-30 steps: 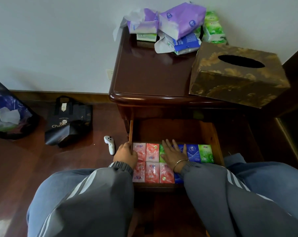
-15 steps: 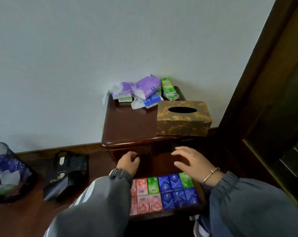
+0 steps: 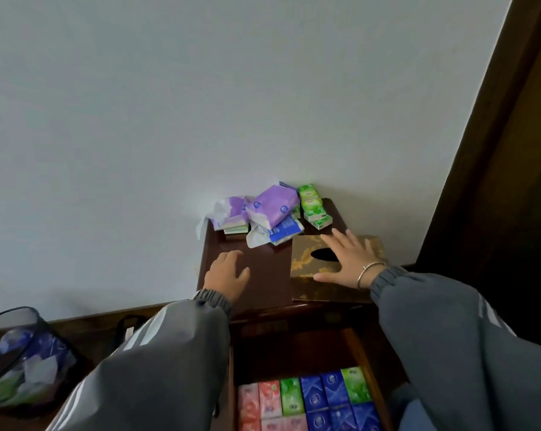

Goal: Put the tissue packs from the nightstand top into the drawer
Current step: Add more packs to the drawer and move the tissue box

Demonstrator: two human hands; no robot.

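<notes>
A heap of tissue packs lies at the back of the dark wooden nightstand top: purple packs, a blue pack and small green packs stacked against the wall. Below, the open drawer holds rows of pink, green and blue packs. My left hand hovers over the bare nightstand top, fingers loosely curled, holding nothing. My right hand is spread flat over the gold tissue box, short of the packs.
The gold patterned tissue box takes up the right front of the nightstand. A mesh waste bin with wrappers stands on the floor at left, a dark bag beside it. A dark wooden door frame rises at right.
Both hands have risen out of the drawer and reached forward over the nightstand top. The view has tilted upward, so the drawer now sits at the bottom edge.
</notes>
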